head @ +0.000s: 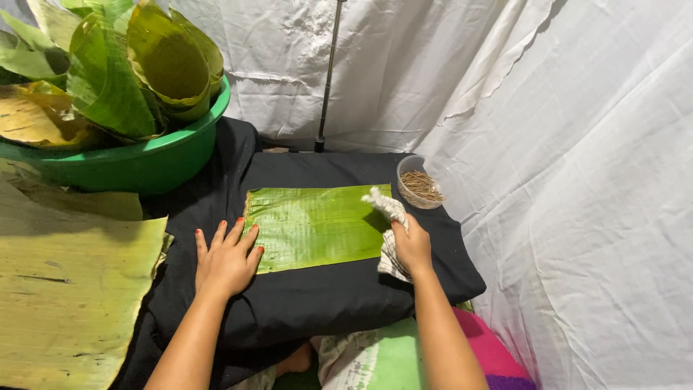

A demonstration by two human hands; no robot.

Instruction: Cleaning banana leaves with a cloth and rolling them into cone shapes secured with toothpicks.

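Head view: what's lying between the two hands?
The rectangular green leaf piece spans the gap on the black cloth. The left hand presses its left edge; the right hand holds a rag at its right edge.

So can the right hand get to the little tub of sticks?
Probably yes. The right hand, clutching a checked cloth, is right beside the clear tub of sticks, and only bare black cloth lies between them. It would need to let go of the cloth first.

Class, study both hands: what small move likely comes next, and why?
Probably a wipe leftward: the right hand grips a cloth at the right edge of the banana leaf piece, while the left hand lies flat at its left edge.
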